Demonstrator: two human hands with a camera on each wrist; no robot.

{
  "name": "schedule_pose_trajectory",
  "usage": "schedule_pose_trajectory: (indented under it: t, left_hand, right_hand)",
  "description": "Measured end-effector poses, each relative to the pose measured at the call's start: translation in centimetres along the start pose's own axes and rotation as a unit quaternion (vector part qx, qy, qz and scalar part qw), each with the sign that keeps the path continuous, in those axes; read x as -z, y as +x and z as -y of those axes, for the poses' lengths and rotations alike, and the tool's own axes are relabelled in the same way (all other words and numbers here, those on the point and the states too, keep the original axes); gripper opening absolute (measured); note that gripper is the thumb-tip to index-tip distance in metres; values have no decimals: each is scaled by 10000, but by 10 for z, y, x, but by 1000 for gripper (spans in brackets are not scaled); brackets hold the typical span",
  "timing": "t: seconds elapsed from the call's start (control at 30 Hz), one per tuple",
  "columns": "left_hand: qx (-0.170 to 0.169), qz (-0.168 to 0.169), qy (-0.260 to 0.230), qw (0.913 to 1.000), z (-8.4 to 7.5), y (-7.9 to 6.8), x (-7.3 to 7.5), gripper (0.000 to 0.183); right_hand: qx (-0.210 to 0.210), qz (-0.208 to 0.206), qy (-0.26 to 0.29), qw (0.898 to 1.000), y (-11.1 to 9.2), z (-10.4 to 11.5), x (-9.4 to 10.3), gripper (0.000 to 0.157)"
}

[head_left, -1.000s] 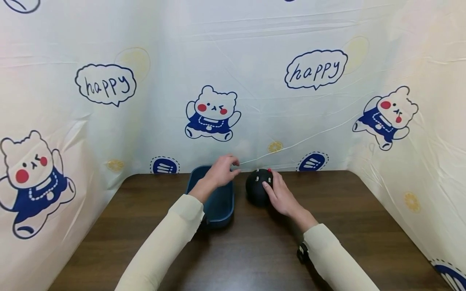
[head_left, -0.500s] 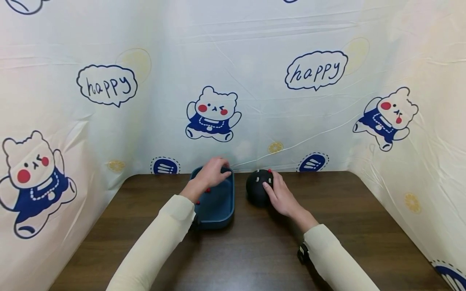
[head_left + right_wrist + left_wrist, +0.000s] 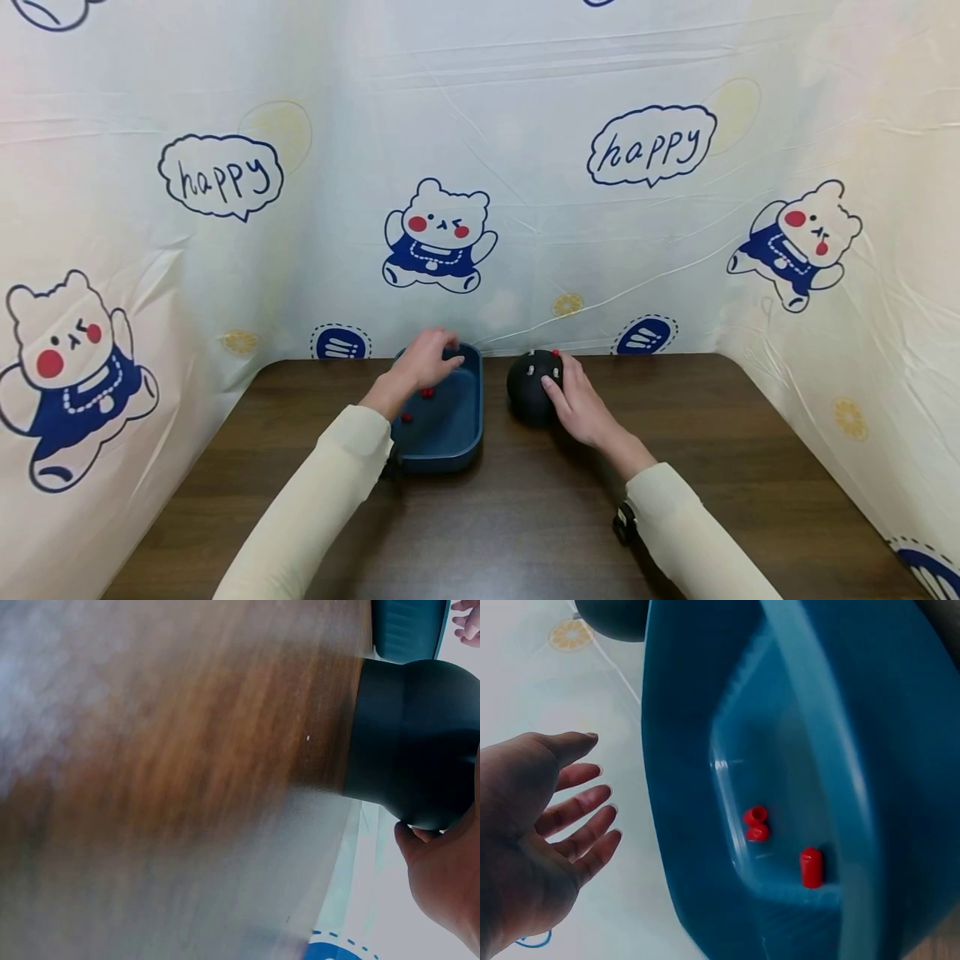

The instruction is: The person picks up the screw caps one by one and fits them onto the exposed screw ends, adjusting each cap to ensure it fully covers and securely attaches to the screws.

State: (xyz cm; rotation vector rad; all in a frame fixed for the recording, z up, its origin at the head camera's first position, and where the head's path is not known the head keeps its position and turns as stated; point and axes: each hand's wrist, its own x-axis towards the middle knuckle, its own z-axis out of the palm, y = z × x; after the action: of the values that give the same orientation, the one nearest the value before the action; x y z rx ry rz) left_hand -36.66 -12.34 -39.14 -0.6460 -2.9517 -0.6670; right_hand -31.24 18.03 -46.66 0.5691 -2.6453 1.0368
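Observation:
My left hand [image 3: 423, 362] hovers over the far left part of a blue plastic bin [image 3: 453, 421], its fingers relaxed and holding nothing in the left wrist view. Inside the bin lie small red caps: two touch each other [image 3: 757, 823], and a third cap [image 3: 811, 868] lies apart. To the bin's right stands a black ball-shaped body [image 3: 528, 400] on a broad base [image 3: 371, 731]. Small metal posts [image 3: 531, 369] stick out of its top, and a red cap [image 3: 556, 352] sits near its upper right. My right hand [image 3: 583, 404] grips the ball from the right, thumb on the near side.
Both things stand near the far edge of a dark wooden table [image 3: 525, 517]. Behind it hangs a pale curtain [image 3: 525, 233] with printed bears, which also closes in both sides. A dark wrist device [image 3: 624, 522] shows under the right sleeve.
My left hand has moved left and slightly nearer from the bin's right side, uncovering the red caps inside. My right hand and the black ball have stayed in place.

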Motion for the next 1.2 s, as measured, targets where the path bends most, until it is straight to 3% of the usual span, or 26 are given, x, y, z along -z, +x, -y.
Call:
schedule_pose_trajectory:
  t: [0.4,1.2]
  left_hand:
    - [261,170,-91,9995,12,-5,-4,33]
    - [1188,687,-298,9901,25,-10,-17,35]
  right_hand:
    - [-10,-9,-16,10000,1,-2,-1,64]
    - [126,-100,21,9999,0,-1,-1,62]
